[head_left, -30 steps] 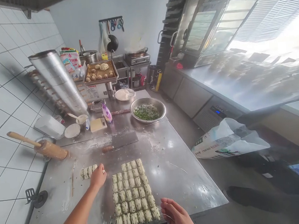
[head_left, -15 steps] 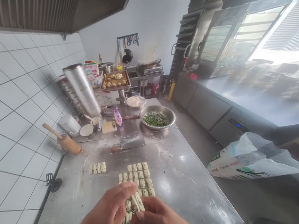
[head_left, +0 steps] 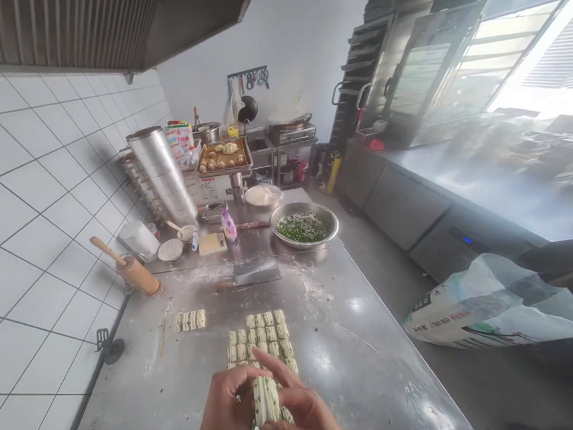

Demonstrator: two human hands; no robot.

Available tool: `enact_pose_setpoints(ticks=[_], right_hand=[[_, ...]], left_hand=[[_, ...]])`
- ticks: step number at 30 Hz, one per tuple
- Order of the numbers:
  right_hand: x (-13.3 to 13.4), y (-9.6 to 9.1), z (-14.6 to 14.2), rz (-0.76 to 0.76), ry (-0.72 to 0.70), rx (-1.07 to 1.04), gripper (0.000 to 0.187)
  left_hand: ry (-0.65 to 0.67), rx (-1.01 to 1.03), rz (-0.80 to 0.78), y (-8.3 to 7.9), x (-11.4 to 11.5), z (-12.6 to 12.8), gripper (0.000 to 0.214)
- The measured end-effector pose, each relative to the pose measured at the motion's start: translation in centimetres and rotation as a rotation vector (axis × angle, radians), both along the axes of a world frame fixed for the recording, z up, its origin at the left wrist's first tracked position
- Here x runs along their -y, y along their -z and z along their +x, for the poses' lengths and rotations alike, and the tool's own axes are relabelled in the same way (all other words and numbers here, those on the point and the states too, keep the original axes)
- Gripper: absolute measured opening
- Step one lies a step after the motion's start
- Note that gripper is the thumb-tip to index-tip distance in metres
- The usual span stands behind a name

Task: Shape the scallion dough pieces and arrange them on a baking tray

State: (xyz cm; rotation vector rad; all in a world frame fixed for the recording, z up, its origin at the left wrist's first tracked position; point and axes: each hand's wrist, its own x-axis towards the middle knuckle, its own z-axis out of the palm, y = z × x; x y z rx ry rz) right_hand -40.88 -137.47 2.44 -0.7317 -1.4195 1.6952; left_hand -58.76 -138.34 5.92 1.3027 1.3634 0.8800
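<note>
Quick log. 1 s back my hands were well apart: L on the short row of dough, R idle at the near table edge. Now both are together at 6 o'clock of the table (head_left: 358, 349), closed on 1 dough piece (head_left: 266, 399).

Left hand (head_left: 228, 415) cups the piece from 9 o'clock and right hand (head_left: 307, 419) grips it from 3 o'clock, w/ the R index finger stretched across toward 11. The piece is off the steel, held upright between the fingers, pale w/ green streaks. It looks like 2 or 3 strips pressed side by side, but the view's too soft to count for sure.

For the work in hand: picking up is done, and the piece is now being worked in the air, not on the table.

The rest hasn't moved:
- dough grid (head_left: 259, 334) just past my fingers at 12 o'clock; its near rows are hidden behind my hands
- short row (head_left: 190, 320) at 10 o'clock, apart from the grid and no longer touched
- cleaver (head_left: 249, 274) flat on the table, further out at 12
- rolling pin (head_left: 129, 270) at 10, against the tiled wall
- bowl of chopped greens (head_left: 305, 225) at 1
- flour sack (head_left: 495, 304) off the table at 3
</note>
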Motion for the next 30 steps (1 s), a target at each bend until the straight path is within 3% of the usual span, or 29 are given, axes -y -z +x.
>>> enact_pose_setpoints(ticks=[5,8,12,15,18,20,22,26,28,30], right_hand=[[0.9,3.6,-0.2,0.249,0.186,0.096,0.021],[1.1,3.9,0.4,0.386,0.262,0.166,0.029],[1.2,2.9,2.3,0.525,0.124,0.207,0.037],[0.9,2.5,3.2,0.519,0.000,0.234,0.044],[0.6,3.2,3.0,0.394,-0.062,0.254,0.042],[0.4,4.1,2.2,0.248,-0.010,0.227,0.039],[0.1,5.2,1.5,0.037,0.107,0.182,0.035],[-0.7,7.0,2.0,-0.394,0.448,0.201,0.051],[-1.0,7.4,3.1,-0.509,0.568,0.237,0.061],[-1.1,7.5,4.4,-0.585,0.634,0.263,0.065]], left_hand=[[0.120,0.299,-0.390,0.1,1.5,2.1,0.028],[0.041,0.422,-0.500,-0.3,2.2,1.6,0.036],[-0.215,0.538,-0.682,0.0,2.0,0.1,0.040],[-0.182,0.574,-0.596,0.6,1.3,-0.5,0.048],[-0.019,0.414,-0.447,1.3,1.0,-0.2,0.061],[0.071,0.331,-0.367,2.1,0.6,0.0,0.060],[0.063,0.300,-0.311,3.6,-0.4,-0.1,0.054],[-0.114,0.141,-0.292,8.8,-5.7,-2.6,0.046],[-0.214,-0.081,-0.318,12.2,-9.7,-4.6,0.048],[-0.238,-0.170,-0.342,15.6,-13.5,-6.3,0.048]])
